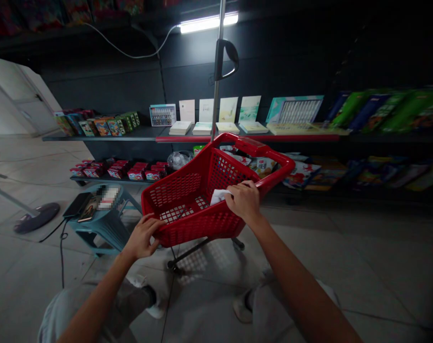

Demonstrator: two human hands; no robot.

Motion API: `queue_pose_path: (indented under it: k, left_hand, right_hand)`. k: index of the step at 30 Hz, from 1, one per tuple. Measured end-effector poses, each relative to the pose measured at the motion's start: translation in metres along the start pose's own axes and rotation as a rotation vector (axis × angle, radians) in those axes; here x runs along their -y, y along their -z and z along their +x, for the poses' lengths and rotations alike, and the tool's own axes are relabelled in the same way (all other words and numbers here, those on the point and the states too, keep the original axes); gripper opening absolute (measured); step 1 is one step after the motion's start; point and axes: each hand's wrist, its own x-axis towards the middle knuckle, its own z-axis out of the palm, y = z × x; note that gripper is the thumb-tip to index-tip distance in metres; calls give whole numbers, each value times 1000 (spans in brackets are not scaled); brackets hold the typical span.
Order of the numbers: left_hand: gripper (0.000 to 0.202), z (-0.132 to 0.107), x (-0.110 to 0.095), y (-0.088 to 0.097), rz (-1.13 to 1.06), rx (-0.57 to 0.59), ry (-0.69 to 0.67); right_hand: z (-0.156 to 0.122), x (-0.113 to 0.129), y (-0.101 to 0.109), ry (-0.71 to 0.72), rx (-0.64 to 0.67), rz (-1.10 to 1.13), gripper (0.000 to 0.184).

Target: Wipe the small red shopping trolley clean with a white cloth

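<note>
A small red plastic shopping cart stands in front of me, its handle at the right. My left hand grips the rim at the cart's left corner, fingers over the edge and thumb outside. Near the handle, my right hand is closed round a white cloth and rests on the near rim. Part of the cloth pokes out to the left of my fingers and hangs inside the basket; the rest is hidden under the hand.
Behind the cart runs a shelf with boxes, upright cards and packets. A blue-grey stool stands at the left, a phone-like item on it. Farther left is a round stand base. A metal pole rises behind the cart.
</note>
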Motion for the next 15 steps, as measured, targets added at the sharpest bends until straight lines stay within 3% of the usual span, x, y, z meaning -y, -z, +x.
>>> queue_pose_path:
  k: [3, 8, 12, 15]
  left_hand:
    - [48, 14, -5, 3, 28, 89, 47]
    - [21, 39, -7, 8, 115, 295, 163]
    - [41, 60, -15, 8, 197, 405, 337]
    - [47, 72, -21, 4, 230, 434, 392]
  right_hand:
    - [2, 6, -3, -34, 17, -21, 27]
    - [8, 24, -7, -34, 80, -25, 31]
    - [11, 46, -11, -10, 160, 4, 34]
    - [13, 63, -13, 18, 244, 17, 36]
